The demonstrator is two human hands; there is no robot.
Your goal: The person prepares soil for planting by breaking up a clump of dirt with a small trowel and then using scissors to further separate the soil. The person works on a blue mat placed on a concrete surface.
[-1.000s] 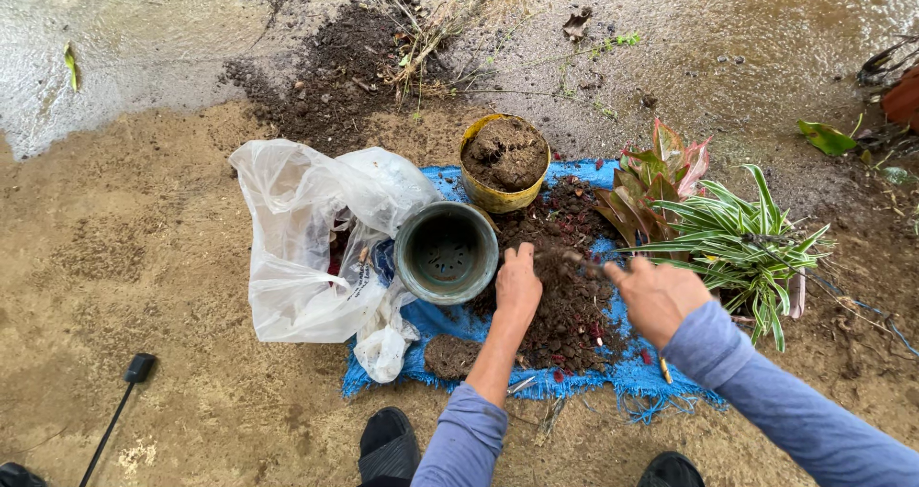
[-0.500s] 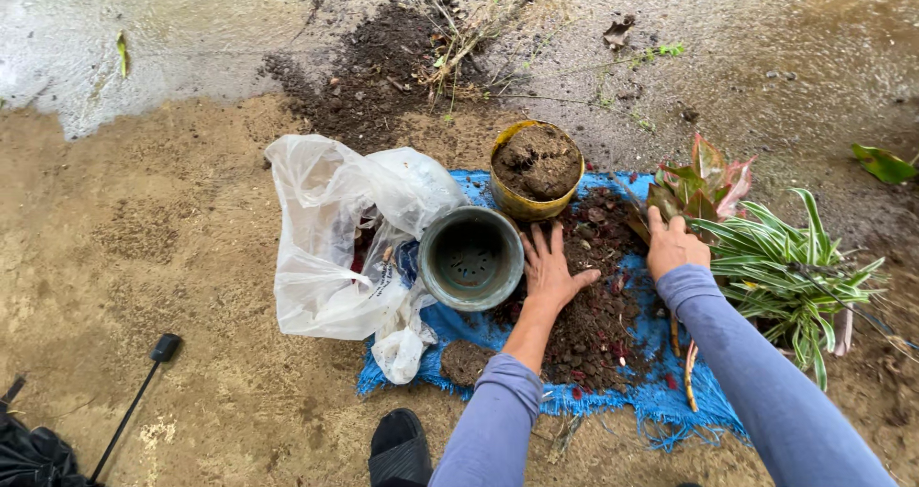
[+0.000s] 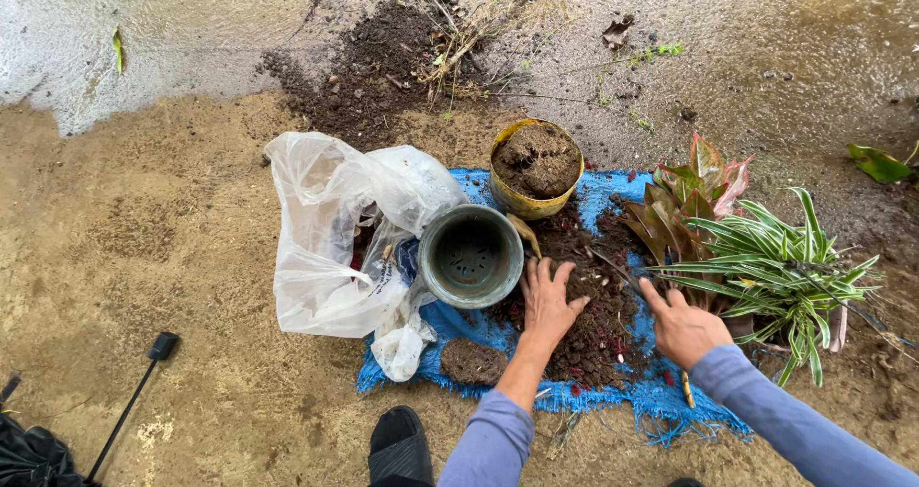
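Lying flat on the wet sandy ground, a blue woven mat [image 3: 613,195] holds a dark pile of soil [image 3: 598,295]. Just beside it sit a crumpled clear plastic bag [image 3: 330,228], a striped green plant [image 3: 775,262], and an empty round grey pot [image 3: 471,255]. Both left hand [image 3: 549,300] and right hand [image 3: 684,326] press on the soil, fingers spread, holding nothing.
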